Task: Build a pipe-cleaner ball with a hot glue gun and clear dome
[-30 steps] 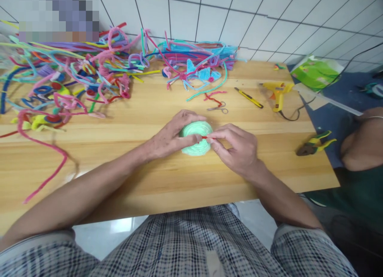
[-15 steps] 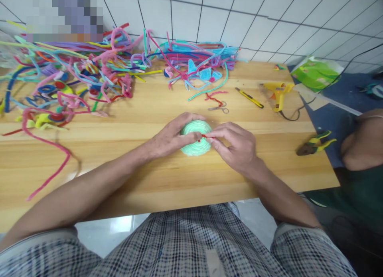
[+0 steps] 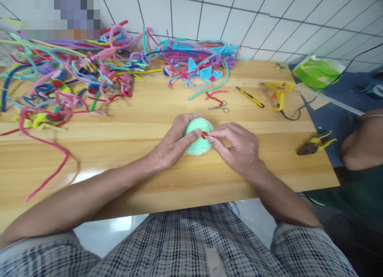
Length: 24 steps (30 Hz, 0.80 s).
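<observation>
From where I'm standing, the person is working over the wooden table [image 3: 143,193], and the mint-green coiled piece [image 3: 198,148] is sitting near the middle, between both hands. The left hand [image 3: 176,139] is clamping it from the left, the thumb lying across its top and the fingers curling around its far left side. The right hand [image 3: 236,147] is coming in from the right, thumb and forefinger pinching together on a thin red strip [image 3: 204,135], which is curling in a small loop over the green top, just beside the left thumb tip.

Just beyond the hands, small scissors [image 3: 214,108] are lying by some red and pink scraps [image 3: 214,96]. Farther right, a yellow cutter [image 3: 251,97] is resting near a yellow glue gun [image 3: 279,94], and pliers [image 3: 308,148] are lying nearer, close to the right edge. On the far left, a tangled heap of fuzzy coloured stems [image 3: 74,69] is spreading out, one long pink stem [image 3: 66,153] trailing toward the near side. A blue and pink bundle [image 3: 197,53] is lying along the far edge, by the tiled wall [image 3: 185,13]. At the far right, another person [image 3: 362,145] is showing partly.
</observation>
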Available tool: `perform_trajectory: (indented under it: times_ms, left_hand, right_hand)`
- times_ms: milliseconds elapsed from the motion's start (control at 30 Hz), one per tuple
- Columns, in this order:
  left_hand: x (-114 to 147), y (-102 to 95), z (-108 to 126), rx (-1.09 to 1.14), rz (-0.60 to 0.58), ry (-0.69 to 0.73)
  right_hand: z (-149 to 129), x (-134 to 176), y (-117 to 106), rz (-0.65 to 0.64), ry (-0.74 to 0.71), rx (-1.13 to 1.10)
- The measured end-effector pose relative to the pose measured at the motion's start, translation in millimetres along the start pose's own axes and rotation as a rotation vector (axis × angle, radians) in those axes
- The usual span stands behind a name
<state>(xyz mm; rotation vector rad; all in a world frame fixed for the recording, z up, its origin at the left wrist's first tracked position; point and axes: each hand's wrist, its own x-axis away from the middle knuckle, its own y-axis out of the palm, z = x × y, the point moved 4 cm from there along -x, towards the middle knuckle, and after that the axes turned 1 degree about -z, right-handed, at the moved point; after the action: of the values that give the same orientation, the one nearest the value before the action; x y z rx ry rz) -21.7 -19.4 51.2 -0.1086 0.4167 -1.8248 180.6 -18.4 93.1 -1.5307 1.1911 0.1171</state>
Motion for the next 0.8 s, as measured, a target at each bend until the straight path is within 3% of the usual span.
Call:
perform_trajectory:
  times_ms: [300, 567, 800]
  left_hand:
    - [-9, -9.1, 6, 0.023, -0.129, -0.07]
    - [-20, -22.0, 4, -0.083, -0.277, -0.027]
    - [-23, -21.5, -1, -0.022, -0.257, -0.051]
  right_hand:
    - [1, -1, 0, -0.025, 0.001, -0.037]
    - [2, -1, 1, -0.033, 0.032, -0.099]
    - [8, -2, 1, -0.038, 0.07, -0.166]
